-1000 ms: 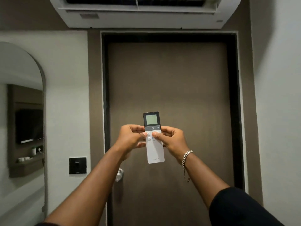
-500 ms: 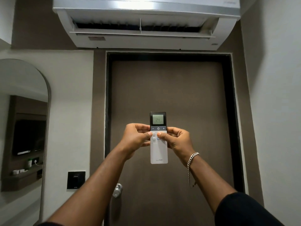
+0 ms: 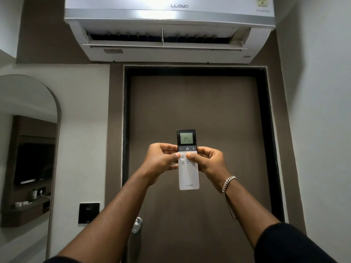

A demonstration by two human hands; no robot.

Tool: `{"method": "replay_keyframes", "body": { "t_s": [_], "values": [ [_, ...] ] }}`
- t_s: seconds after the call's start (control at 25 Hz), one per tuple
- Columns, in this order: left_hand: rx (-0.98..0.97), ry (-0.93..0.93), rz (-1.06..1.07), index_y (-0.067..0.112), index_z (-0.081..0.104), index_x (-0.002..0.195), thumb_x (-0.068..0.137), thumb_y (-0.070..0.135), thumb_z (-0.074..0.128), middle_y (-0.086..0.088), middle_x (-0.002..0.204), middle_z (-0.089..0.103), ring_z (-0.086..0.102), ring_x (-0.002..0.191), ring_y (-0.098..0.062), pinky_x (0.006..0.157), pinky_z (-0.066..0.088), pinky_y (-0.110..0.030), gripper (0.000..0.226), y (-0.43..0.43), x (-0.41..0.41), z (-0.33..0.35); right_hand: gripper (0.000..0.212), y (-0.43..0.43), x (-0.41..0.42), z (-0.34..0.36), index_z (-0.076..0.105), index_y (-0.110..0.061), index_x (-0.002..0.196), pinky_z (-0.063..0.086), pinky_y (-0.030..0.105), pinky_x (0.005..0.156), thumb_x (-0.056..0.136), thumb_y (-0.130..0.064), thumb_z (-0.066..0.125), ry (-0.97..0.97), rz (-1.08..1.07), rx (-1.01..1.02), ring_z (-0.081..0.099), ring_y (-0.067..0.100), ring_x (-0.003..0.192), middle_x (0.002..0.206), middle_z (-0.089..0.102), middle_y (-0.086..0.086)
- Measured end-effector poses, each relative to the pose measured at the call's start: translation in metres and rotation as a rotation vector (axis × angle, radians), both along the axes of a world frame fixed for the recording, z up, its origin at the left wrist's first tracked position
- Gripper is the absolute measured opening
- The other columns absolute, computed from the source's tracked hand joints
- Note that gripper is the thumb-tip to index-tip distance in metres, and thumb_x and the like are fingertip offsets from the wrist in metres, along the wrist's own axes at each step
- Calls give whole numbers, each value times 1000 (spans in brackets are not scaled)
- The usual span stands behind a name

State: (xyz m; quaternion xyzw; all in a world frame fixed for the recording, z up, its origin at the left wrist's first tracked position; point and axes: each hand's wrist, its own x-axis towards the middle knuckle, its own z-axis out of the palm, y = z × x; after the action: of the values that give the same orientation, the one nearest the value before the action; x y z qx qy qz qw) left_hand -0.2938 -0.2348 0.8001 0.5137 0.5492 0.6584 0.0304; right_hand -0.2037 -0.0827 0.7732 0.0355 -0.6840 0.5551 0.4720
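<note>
Grasping the remote [image 3: 188,168] upright, left hand [image 3: 161,161] and right hand [image 3: 209,162] outstretched, thumbs on buttons.

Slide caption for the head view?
Left hand and right hand hold Lloyd remote reading 24 below the air conditioner.

remote [image 3: 188,175] smooth white plastic, glossy dark screen; bracelet [image 3: 229,182] shiny metal; door [image 3: 197,111] matt, perhaps laminate.

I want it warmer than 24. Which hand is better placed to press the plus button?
Probably right: the right hand has its thumb on the remote just under the plus button; the left hand thumbs the minus side.
</note>
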Motion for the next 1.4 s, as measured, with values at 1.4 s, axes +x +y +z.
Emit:
{"method": "replay_keyframes", "body": {
  "t_s": [1.4],
  "values": [
    [32,75,-13,14,66,92,80,11,72,-10,93,75,75,82,-21,63,62,-31,13,7,1,10,26,-4,14,13,66,-15,99,61,30,72,76,-13,78,39,-39,38,74,17,86,100,75,7]
  ]
}}
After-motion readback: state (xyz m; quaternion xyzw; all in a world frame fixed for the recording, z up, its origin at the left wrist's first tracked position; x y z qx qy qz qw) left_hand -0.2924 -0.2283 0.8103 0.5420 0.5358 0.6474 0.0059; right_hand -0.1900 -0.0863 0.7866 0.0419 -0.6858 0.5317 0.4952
